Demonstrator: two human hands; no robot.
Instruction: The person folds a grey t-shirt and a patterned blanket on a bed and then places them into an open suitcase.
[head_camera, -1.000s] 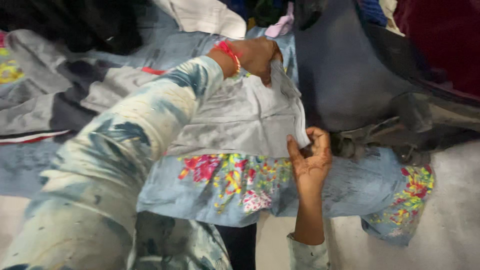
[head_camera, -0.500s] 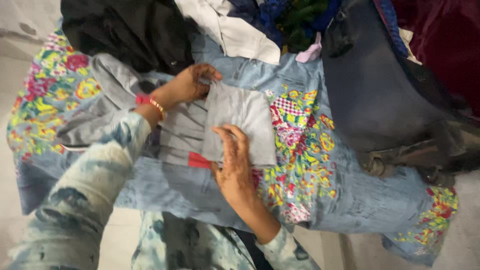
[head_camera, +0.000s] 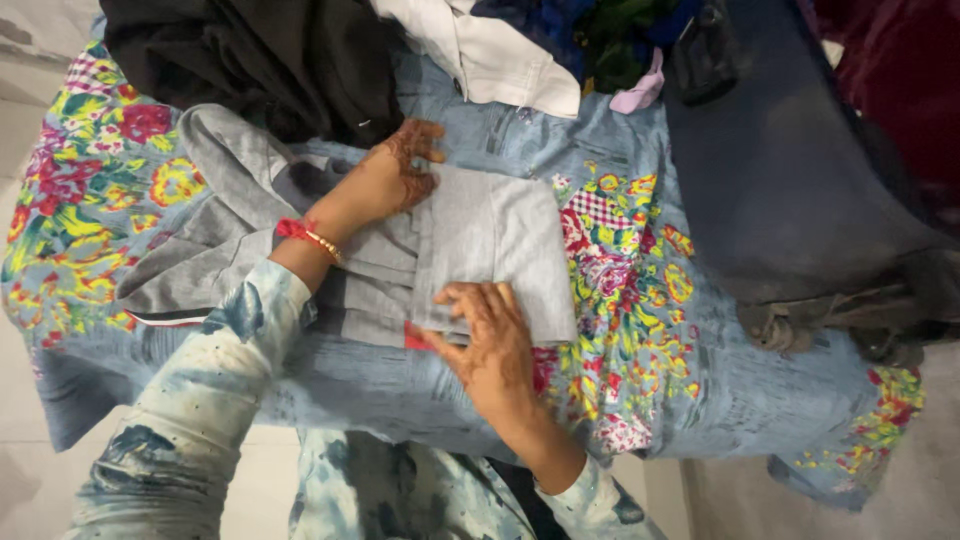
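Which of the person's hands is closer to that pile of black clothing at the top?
Left. The left hand rests on the grey folded garment just below the black clothing; the right hand presses the garment's near edge.

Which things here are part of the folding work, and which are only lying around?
In hand:
- grey garment, partly folded
- left hand, pressing its upper edge
- right hand, flat on its lower edge
- flowered blue cloth underneath

Lying about:
- black garment
- white garment
- dark blue bag
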